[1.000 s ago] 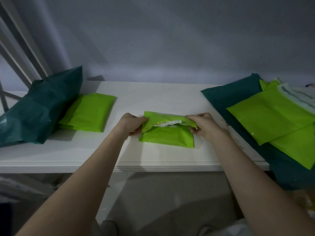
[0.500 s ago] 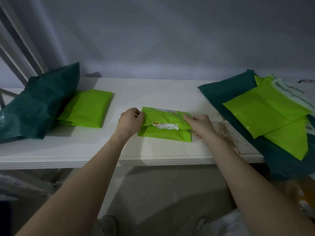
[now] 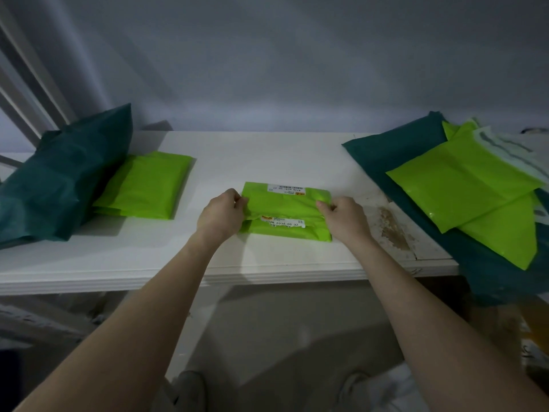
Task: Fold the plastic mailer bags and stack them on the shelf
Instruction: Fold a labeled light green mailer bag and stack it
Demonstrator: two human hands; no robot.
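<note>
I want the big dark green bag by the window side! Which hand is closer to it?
Left. The left hand grips the lime bag's left edge, toward the dark green bag; the right hand grips its far edge.

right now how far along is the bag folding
Done: a folded green stack lies on the white shelf beside a dark teal bag. In hand: the left hand and right hand pinch the labelled green mailer, partly folded. Left: unfolded green mailers at right.
</note>
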